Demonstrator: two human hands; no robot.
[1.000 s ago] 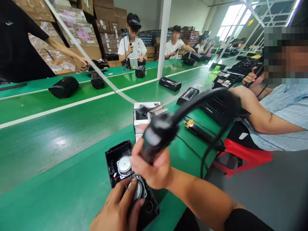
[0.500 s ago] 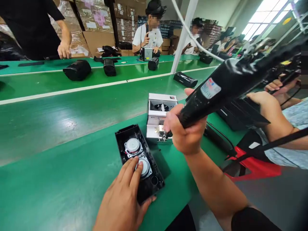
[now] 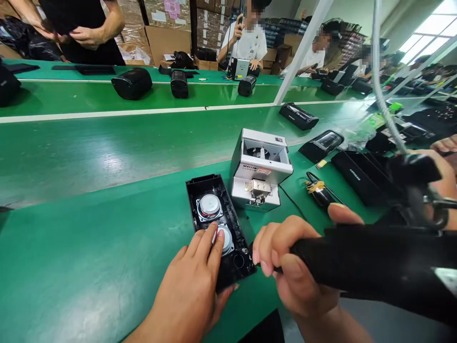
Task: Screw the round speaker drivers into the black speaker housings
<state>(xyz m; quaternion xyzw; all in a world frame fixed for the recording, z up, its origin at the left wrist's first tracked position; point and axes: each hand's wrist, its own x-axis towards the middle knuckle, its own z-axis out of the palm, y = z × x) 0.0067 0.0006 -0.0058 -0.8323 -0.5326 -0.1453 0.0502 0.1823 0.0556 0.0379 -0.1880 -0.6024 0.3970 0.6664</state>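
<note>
A black speaker housing [image 3: 223, 281] lies open side up on the green bench, with two round silver speakers inside. My left hand [image 3: 193, 276] grips its near left part, fingertips on the lower speaker [image 3: 225, 242] and thumb at the near edge. My right hand [image 3: 300, 267] is wrapped round a black power screwdriver [image 3: 371, 262], held almost level, its tip at the housing's right edge near the round hole. Just beyond the housing stands the white and grey screw feeder [image 3: 263, 166], touched by neither hand.
Black speaker units [image 3: 132, 84] rest along the green conveyor [image 3: 143, 138]. A corded black tool [image 3: 319, 190] and a long black housing [image 3: 360, 178] lie to the right. Several people work across the line; another person's arm is at the right edge.
My right hand has moved the screwdriver from the screw feeder down to the housing's right edge, tilting it nearly level. My left hand stays on the housing. The view has shifted.
</note>
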